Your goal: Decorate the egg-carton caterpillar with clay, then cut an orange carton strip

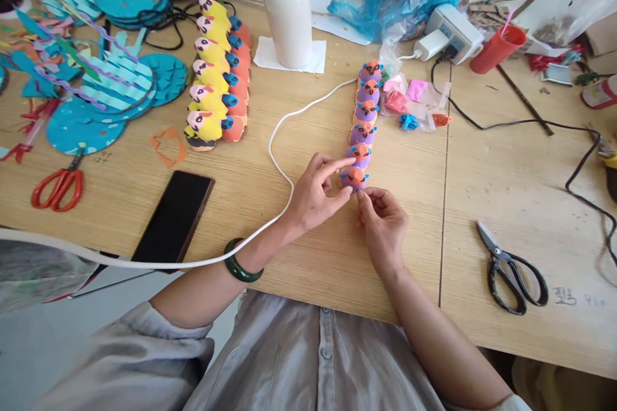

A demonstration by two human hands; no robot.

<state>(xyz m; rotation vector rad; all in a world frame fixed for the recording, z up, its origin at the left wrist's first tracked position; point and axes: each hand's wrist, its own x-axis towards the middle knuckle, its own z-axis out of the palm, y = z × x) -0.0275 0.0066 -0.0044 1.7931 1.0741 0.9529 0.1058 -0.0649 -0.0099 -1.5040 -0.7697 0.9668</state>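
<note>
A row of purple clay-covered bumps (367, 109) stretches away from me on the table, each with an orange face piece, dark eye marks and blue bits at its sides. My left hand (315, 196) is beside the near end, fingers apart, its thumb and index finger touching or almost touching the two nearest bumps. At the front of the nearest bump (355, 178), my right hand (384, 221) has thumb and index finger pinched together. Whatever is in that pinch is too small to make out. Small bags of coloured clay (407, 99) lie right of the row.
Yellow and orange bump rows (209, 70) stand left, near a white bottle (288, 13). A black phone (173, 217), red-handled scissors (60, 186) and black scissors (513, 270) lie around. A white cable (284, 122) crosses my left forearm. A power strip (453, 32) sits behind.
</note>
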